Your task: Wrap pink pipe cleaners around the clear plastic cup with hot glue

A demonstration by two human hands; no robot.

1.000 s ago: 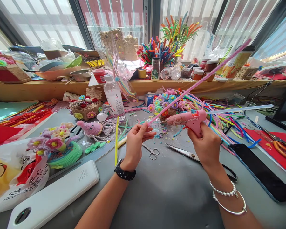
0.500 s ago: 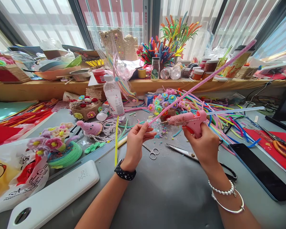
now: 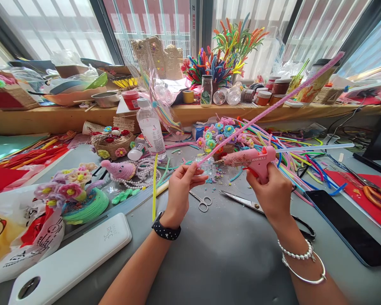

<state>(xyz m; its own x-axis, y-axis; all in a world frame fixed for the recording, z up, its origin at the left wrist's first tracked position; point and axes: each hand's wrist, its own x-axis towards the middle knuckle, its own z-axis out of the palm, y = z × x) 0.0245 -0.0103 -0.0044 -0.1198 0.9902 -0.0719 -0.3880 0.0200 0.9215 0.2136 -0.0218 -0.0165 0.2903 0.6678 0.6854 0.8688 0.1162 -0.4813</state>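
My left hand (image 3: 183,184) pinches the lower end of a long pink pipe cleaner (image 3: 266,111), which slants up to the upper right. Wrapped round the handle of a pink hot glue gun (image 3: 249,158) is my right hand (image 3: 269,190). The gun's nozzle points left, close to the pinched end of the pipe cleaner; whether they touch I cannot tell. A pale glue stick (image 3: 314,147) juts out from the back of the gun. Beneath the hands lie small scissors (image 3: 203,201) and larger scissors (image 3: 241,201) with black handles.
A white power bank (image 3: 73,258) lies at the left and a phone (image 3: 349,228) at the right. Behind the hands stand a plastic bottle (image 3: 150,129), a flower basket (image 3: 227,148) and loose pipe cleaners (image 3: 292,165). Jars and bowls line the wooden ledge (image 3: 190,111).
Both hands keep their grips and stay almost in place. The view has shifted very slightly; the glue gun and pipe cleaner look nearly unmoved.
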